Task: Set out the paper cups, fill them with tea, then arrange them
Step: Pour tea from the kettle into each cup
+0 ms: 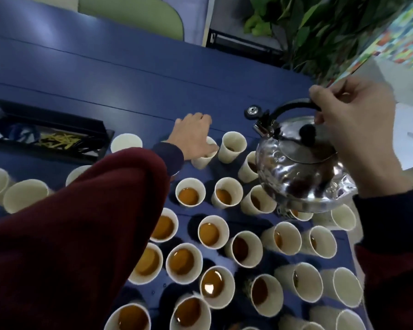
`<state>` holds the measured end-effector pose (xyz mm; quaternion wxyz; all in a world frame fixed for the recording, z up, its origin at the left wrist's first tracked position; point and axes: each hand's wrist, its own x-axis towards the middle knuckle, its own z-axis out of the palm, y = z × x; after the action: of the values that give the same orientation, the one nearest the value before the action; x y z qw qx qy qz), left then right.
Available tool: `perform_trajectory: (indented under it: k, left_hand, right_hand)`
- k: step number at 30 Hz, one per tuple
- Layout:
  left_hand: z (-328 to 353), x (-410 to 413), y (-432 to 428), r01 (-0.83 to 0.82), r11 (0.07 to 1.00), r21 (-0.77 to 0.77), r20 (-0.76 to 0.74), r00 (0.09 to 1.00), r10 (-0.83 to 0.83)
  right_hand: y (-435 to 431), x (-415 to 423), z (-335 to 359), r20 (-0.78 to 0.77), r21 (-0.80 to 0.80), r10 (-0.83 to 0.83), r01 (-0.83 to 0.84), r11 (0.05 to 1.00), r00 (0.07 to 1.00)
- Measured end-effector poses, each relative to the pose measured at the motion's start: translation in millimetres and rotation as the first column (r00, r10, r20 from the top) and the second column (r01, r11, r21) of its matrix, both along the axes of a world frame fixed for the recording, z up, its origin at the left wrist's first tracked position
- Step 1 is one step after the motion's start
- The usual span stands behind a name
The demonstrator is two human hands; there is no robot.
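Note:
Several cream paper cups stand on the blue table (129, 75); most near ones hold amber tea, like one cup (190, 192) in the middle. My left hand (193, 135) reaches far across and grips a paper cup (204, 158) in the back row. Beside it stands another cup (233, 146) with a little tea. My right hand (353, 125) holds the black handle of a shiny steel kettle (301, 167), lifted above the cups at right with its spout toward the back row. Empty cups (24, 195) stand at left.
A black tray (57, 120) with yellow strips and a blue item lies at back left. A small round metal cap (252, 111) rests on the table near the kettle spout. A green chair, potted plants and a colourful panel stand beyond the table's far edge.

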<state>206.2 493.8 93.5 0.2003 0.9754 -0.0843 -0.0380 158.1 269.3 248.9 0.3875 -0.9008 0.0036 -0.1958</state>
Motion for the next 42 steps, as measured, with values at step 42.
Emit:
perform_trajectory:
  k: [42]
  left_hand:
    - [-36.2, -65.9, 86.5, -0.032, 0.999, 0.035, -0.082, 0.996, 0.035]
  right_hand:
    - [118.8, -7.9, -38.7, -0.166, -0.216, 0.260, -0.292, 0.932, 0.951]
